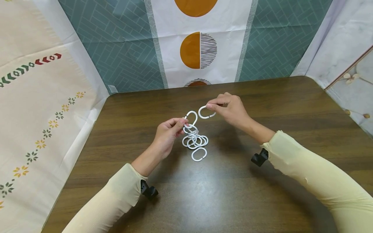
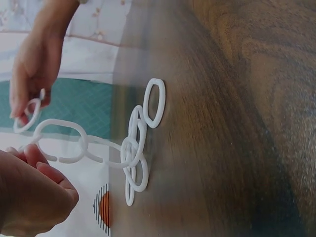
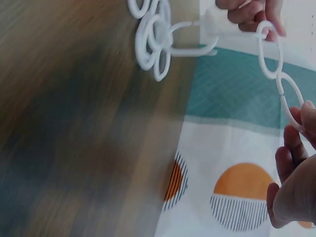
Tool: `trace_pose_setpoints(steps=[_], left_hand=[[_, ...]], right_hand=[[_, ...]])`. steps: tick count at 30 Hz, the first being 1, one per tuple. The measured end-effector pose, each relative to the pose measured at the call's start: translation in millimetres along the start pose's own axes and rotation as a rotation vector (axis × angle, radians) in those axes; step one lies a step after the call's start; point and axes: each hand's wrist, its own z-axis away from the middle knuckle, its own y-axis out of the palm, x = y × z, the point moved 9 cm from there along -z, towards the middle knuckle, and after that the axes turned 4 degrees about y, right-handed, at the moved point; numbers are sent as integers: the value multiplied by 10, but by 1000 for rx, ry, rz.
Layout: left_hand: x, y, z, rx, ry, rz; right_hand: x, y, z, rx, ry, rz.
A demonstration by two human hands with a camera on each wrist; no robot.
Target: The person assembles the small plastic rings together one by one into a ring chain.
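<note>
My left hand (image 1: 170,132) pinches a chain of white plastic links, whose top link (image 1: 197,118) sticks up beyond the fingertips. From there the chain hangs down to a small heap of overlapping white links (image 1: 188,146) on the table. To the right, raised above the table, my right hand (image 1: 231,110) pinches a single oval link (image 1: 199,113) with a small gap in its rim. That link is close beside the chain's top link; whether they touch I cannot tell. One separate link (image 2: 163,101) lies flat in front of the heap.
The brown wooden table (image 1: 122,161) spreads around the hands. Behind it hangs a teal and white cloth with orange circles (image 1: 189,50). An embroidered cream cloth (image 1: 35,113) covers the left side, and a pale floral cloth (image 1: 355,94) the right.
</note>
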Motion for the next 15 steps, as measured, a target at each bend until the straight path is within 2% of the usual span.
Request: trace_pose_setpoints(steps=[7,15], left_hand=[[31,49,17,26,-15,-8],[34,107,20,53,-3,3]], right_hand=[[226,145,-53,-85,-94,-81],[406,315,-23,-153,-205,-18]])
